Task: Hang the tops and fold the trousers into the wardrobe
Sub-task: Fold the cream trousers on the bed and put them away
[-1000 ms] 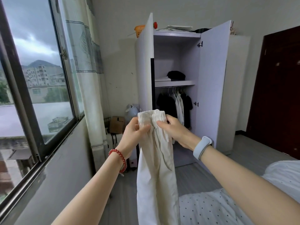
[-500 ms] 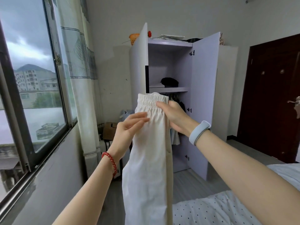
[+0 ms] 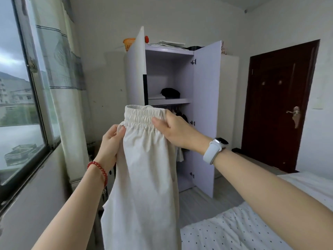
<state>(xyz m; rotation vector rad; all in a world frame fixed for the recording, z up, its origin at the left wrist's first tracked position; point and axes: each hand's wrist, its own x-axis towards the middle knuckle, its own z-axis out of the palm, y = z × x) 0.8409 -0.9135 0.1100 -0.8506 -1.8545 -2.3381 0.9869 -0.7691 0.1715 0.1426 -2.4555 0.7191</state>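
Cream trousers point(image 3: 144, 168) with an elastic waistband hang in front of me, legs dropping out of the bottom of the view. My right hand point(image 3: 171, 130) pinches the waistband at its right end. My left hand point(image 3: 112, 141) grips the left edge just below the waistband. Beyond them stands the pale wardrobe point(image 3: 205, 105) with both doors open. A dark folded garment point(image 3: 170, 92) lies on its shelf, and hanging tops point(image 3: 180, 116) show partly below, mostly hidden by the trousers and my right hand.
A window point(image 3: 19, 105) and curtain point(image 3: 66, 98) run along the left wall. The bed with a dotted sheet point(image 3: 234, 230) fills the lower right. A dark brown door point(image 3: 277, 105) is shut at the right. An orange basket point(image 3: 128, 43) and papers sit on top of the wardrobe.
The trousers have been raised and spread wider at the waistband. My left hand moved from flat against the cloth to gripping its left edge. The view has turned rightwards, showing more of the door.
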